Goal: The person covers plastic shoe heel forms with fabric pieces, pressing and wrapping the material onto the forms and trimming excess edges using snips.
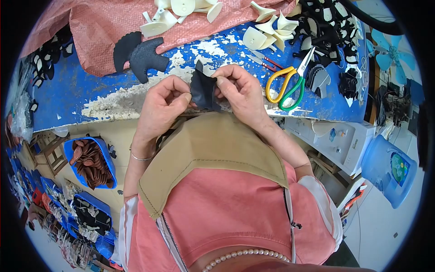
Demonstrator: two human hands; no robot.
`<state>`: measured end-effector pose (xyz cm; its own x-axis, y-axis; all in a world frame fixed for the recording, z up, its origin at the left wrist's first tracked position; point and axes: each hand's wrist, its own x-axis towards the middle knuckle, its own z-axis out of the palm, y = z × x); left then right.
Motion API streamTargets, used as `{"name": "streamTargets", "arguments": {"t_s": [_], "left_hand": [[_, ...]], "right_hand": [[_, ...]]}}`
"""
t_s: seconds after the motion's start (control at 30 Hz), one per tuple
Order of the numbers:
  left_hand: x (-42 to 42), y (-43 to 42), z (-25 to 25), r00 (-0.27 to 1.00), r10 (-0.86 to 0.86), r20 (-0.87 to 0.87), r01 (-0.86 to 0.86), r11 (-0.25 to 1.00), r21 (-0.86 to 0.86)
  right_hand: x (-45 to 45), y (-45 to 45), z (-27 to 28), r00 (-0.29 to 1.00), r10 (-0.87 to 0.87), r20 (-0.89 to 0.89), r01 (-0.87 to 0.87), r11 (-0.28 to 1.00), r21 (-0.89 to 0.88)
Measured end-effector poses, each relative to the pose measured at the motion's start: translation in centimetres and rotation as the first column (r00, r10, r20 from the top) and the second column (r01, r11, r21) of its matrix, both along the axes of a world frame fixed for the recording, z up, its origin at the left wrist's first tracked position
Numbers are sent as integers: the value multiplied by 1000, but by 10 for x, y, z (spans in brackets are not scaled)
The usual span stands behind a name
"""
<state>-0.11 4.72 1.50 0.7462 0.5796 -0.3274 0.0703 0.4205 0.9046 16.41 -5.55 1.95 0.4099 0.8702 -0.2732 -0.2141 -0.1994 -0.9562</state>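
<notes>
Between my two hands is a black leather piece [202, 93] with a scalloped edge, held up just over the front edge of the worktable. My left hand [164, 103] pinches its left side between thumb and fingers. On the opposite side, my right hand [241, 93] grips the upper right edge, thumb on top. Two flat black cut pieces [147, 56] lie on the table beyond my left hand, one overlapping the other. Scissors [291, 81] with one yellow and one green handle rest to the right of my right hand.
White moulded parts [267, 31] stand at the back beside a pink woven sheet [97, 41]. Black finished pieces [324, 22] are heaped at the back right. A blue bin [68, 152] of brown pieces sits on the floor at left; a blue water bottle [378, 174] is at right.
</notes>
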Motion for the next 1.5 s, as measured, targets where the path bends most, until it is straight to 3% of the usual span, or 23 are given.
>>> {"name": "streamTargets", "arguments": {"t_s": [0.2,0.27,0.37,0.43,0.47,0.6,0.63,0.77,0.83,0.87,0.93,1.13,1.27,1.5], "left_hand": [[-7,0,-2,994,51,-95,-49,999,21],[-12,1,-4,991,71,-117,-71,997,6],[-22,1,-9,987,39,-154,-33,999,38],[-27,0,-10,981,6,-193,7,998,69],[-27,-2,-6,981,4,-192,10,997,70],[-20,-12,25,909,244,-338,-54,873,484],[-16,-12,28,910,244,-335,-56,873,485],[-10,-11,38,999,26,-48,-4,908,419],[-2,-14,36,986,-170,-4,153,876,457],[2,-16,34,985,-173,-4,156,876,456],[8,-19,31,946,-318,64,293,923,248],[20,-21,25,939,-335,80,277,873,402],[18,-21,10,997,-24,78,10,984,178],[21,-23,7,994,7,113,-12,999,43]], "right_hand": [[17,-1,-1,988,-102,-119,102,995,-4],[35,-5,-2,953,-194,-232,225,968,114],[64,-15,3,896,-255,-362,325,934,146],[77,-19,15,751,-359,-555,492,864,107],[78,-20,15,750,-360,-555,494,863,108],[71,-23,14,932,-238,-274,300,931,209],[66,-23,11,930,-214,-299,276,943,184],[52,-17,5,948,-154,-279,181,981,74],[46,-12,6,959,-162,-231,182,981,70],[43,-12,7,968,-177,-179,190,980,60],[39,-13,9,976,-205,-71,208,977,37],[32,-14,11,983,-184,-12,185,983,23],[29,-15,16,997,-81,-16,81,995,51],[15,-9,20,998,6,-64,-2,998,65]]}}
